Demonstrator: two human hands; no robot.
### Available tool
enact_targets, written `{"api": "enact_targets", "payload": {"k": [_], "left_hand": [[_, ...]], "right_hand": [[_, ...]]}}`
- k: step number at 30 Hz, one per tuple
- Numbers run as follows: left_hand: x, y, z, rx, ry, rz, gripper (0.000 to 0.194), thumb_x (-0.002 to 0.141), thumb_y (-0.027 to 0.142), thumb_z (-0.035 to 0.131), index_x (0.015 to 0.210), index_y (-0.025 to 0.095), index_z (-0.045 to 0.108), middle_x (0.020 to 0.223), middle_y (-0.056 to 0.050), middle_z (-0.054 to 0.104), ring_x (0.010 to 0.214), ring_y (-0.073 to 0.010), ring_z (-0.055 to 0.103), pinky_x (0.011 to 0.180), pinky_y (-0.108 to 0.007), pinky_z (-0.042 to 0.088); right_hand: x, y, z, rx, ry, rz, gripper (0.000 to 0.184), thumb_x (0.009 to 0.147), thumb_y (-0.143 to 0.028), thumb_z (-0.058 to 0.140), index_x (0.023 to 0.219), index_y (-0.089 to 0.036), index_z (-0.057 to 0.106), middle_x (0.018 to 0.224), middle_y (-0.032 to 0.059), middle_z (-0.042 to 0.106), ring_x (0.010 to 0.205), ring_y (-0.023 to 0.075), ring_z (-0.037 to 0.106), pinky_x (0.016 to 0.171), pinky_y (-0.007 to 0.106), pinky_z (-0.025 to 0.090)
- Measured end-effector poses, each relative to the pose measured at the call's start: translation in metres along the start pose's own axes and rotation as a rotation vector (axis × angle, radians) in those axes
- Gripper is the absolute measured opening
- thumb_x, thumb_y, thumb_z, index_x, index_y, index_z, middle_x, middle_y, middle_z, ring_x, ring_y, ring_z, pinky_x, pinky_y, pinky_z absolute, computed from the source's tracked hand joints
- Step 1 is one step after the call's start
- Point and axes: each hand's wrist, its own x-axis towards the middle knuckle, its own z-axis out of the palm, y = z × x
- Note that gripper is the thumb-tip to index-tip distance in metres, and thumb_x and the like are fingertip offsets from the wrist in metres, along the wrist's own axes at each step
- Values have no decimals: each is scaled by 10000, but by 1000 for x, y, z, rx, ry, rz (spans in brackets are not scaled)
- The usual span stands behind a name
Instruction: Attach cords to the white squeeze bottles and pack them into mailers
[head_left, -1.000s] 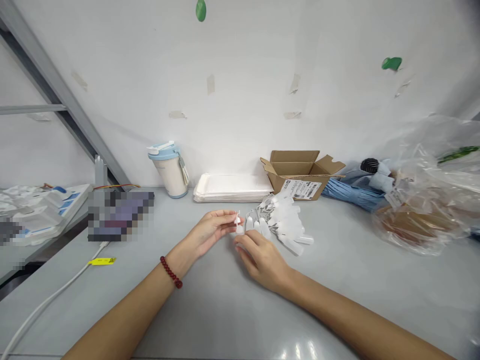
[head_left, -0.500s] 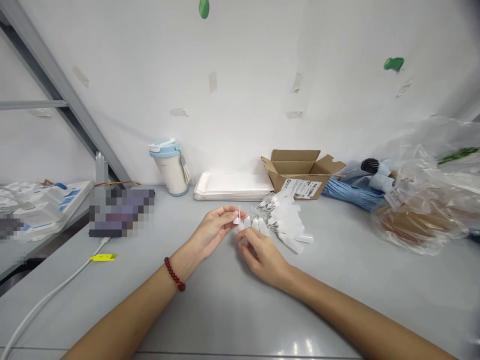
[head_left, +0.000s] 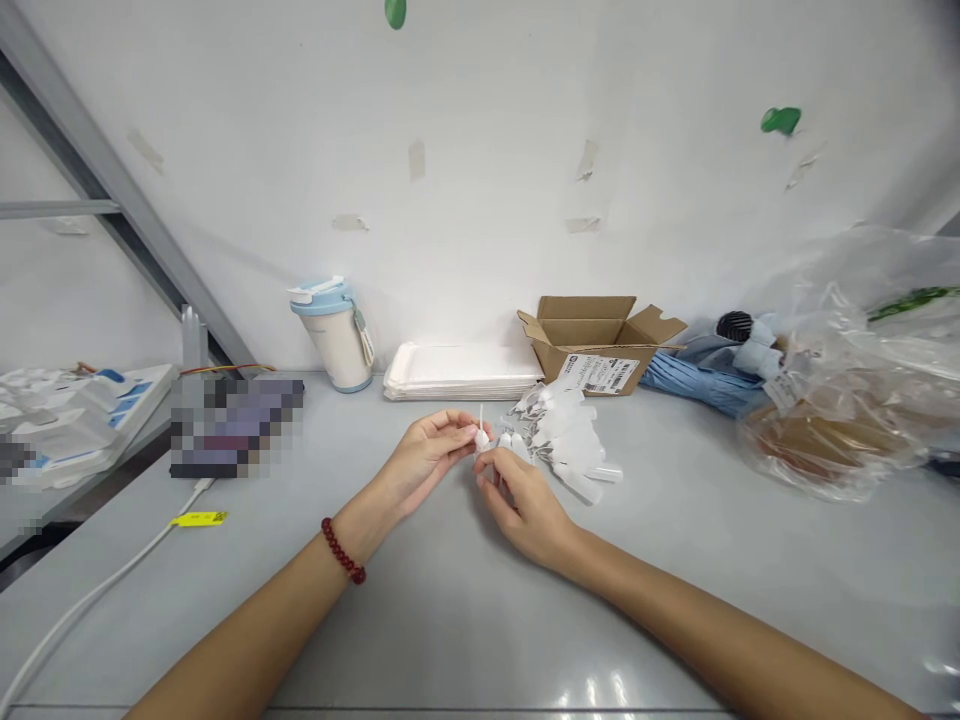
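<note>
Above the table, a small white cap-like piece (head_left: 481,437) with a thin upright tip is pinched between the thumb and fingers of my left hand (head_left: 431,455). My right hand (head_left: 525,505) is closed just below and to the right, its fingertips around a small white piece directly under the cap-like one. The two pieces appear to meet, but fingers cover most of the lower one. Beside my right fingers stand a couple of rounded white tops (head_left: 511,440). Behind them lies a heap of white, partly translucent tube-like pieces (head_left: 566,435).
An open cardboard box (head_left: 547,355) and a stack of white padded envelopes (head_left: 465,370) sit by the wall. Left of them stands a blue-lidded cup (head_left: 337,345). A blurred-out device (head_left: 240,425) has a white cable (head_left: 97,575). A clear plastic bag (head_left: 840,430) and folded blue umbrella (head_left: 697,383) are right.
The cap-like piece in my left hand has come together with the white piece in my right hand; before, they were slightly offset. The whole view has shifted a little.
</note>
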Motion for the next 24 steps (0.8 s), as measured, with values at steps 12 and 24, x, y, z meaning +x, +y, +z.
{"api": "enact_targets", "payload": {"k": [12, 24], "left_hand": [[3, -2, -5, 109, -36, 9, 227, 722, 259, 717, 897, 153, 619, 908, -54, 647, 854, -153, 569, 826, -291, 405], [1, -1, -4, 72, -151, -6, 118, 778, 230, 661, 851, 138, 657, 880, -37, 579, 787, -125, 521, 725, -244, 408]], "right_hand": [[0, -2, -1, 108, -29, 58, 100, 873, -147, 374, 879, -207, 454, 685, -28, 455, 615, 124, 431, 586, 242, 337], [-1, -4, 0, 309, -27, 109, 64, 918, -223, 330, 870, -220, 372, 794, 2, 491, 717, 143, 450, 656, 285, 361]]}}
